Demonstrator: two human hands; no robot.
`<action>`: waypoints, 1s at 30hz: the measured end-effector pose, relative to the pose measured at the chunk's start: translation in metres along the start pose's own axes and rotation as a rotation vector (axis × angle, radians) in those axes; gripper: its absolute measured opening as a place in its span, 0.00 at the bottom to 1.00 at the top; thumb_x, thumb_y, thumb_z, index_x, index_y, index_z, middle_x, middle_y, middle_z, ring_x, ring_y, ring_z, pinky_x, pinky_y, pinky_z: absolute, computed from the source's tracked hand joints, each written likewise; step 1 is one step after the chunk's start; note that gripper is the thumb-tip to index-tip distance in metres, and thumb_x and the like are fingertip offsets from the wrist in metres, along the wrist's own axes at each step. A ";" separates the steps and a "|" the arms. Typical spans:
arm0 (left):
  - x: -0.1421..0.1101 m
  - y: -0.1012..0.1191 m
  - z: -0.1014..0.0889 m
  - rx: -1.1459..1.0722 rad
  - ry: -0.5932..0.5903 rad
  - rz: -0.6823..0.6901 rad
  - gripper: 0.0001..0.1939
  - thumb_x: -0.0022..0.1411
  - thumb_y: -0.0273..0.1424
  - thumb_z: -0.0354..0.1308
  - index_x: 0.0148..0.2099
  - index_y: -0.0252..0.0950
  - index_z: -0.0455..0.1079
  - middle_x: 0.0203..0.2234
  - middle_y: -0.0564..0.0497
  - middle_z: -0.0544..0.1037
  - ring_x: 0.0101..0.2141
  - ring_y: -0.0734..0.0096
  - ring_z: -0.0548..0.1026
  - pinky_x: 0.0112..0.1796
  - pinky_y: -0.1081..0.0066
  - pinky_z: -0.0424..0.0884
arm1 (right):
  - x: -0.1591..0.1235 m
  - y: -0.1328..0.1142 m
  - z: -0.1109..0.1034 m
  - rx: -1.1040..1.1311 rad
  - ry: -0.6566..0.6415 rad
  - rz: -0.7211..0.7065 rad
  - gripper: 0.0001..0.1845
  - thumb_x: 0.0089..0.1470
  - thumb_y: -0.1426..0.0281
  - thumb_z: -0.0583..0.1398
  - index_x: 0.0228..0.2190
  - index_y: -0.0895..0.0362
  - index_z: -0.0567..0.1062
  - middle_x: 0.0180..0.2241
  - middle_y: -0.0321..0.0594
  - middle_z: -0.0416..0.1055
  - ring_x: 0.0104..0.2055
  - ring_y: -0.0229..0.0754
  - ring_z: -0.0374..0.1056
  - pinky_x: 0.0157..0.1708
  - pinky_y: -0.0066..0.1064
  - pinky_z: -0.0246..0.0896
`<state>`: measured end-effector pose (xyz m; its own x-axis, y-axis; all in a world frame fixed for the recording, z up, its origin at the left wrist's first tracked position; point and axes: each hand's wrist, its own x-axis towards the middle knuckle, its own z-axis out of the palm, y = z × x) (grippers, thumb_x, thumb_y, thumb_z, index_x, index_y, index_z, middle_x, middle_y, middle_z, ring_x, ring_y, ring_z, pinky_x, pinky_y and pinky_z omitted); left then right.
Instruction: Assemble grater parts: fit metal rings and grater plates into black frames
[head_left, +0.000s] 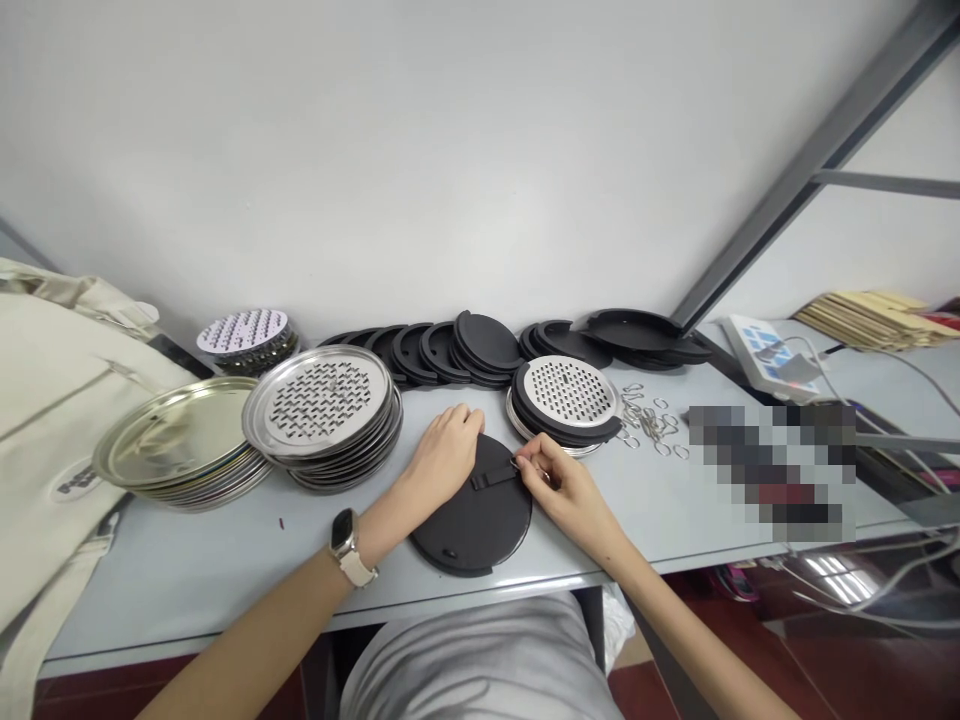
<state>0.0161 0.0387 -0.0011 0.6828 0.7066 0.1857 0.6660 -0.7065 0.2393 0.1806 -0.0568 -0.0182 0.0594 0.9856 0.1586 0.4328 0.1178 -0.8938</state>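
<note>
A round black disc (pixel 480 530) with a raised rim along part of its edge lies on the table in front of me. My left hand (pixel 448 452) grips its far left edge, the fingertips curled and partly hidden. Across the disc's upper right runs a short black strap (pixel 496 478). At the strap's outer end, my right hand (pixel 553 478) pinches a small metal ring (pixel 515 462), mostly covered by the fingers. Just beyond that hand, a perforated silver grater disc (pixel 570 391) sits in a black holder on a small stack.
Loose metal rings (pixel 651 420) lie to the right. On the left stand stacks of grater discs (pixel 322 400), gold-toned lids (pixel 180 440) and smaller graters (pixel 244 332). Black discs (pixel 487 342) line the wall. A beige bag (pixel 60 420) is far left; a power strip (pixel 769 355) is right.
</note>
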 end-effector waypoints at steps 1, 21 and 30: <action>0.000 0.000 0.000 0.000 -0.001 0.001 0.11 0.64 0.18 0.42 0.39 0.36 0.63 0.34 0.49 0.68 0.37 0.65 0.68 0.41 0.66 0.67 | 0.000 0.000 0.000 -0.001 0.002 0.003 0.10 0.63 0.63 0.52 0.32 0.54 0.65 0.21 0.28 0.51 0.24 0.36 0.50 0.25 0.28 0.47; -0.001 -0.001 0.002 0.008 -0.001 -0.006 0.12 0.64 0.17 0.42 0.39 0.36 0.63 0.35 0.48 0.68 0.37 0.66 0.68 0.41 0.65 0.67 | -0.003 0.006 0.000 -0.017 0.006 -0.040 0.08 0.62 0.65 0.54 0.38 0.56 0.69 0.27 0.34 0.63 0.28 0.38 0.59 0.30 0.29 0.55; 0.000 -0.001 0.003 0.004 0.006 -0.011 0.12 0.64 0.18 0.42 0.39 0.36 0.64 0.35 0.48 0.69 0.37 0.65 0.69 0.41 0.64 0.68 | -0.001 0.012 0.000 0.115 0.048 -0.029 0.11 0.60 0.62 0.57 0.30 0.55 0.65 0.25 0.32 0.61 0.28 0.37 0.59 0.29 0.28 0.56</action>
<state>0.0160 0.0389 -0.0038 0.6737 0.7146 0.1887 0.6748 -0.6988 0.2372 0.1856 -0.0561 -0.0290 0.0924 0.9749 0.2025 0.3293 0.1620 -0.9302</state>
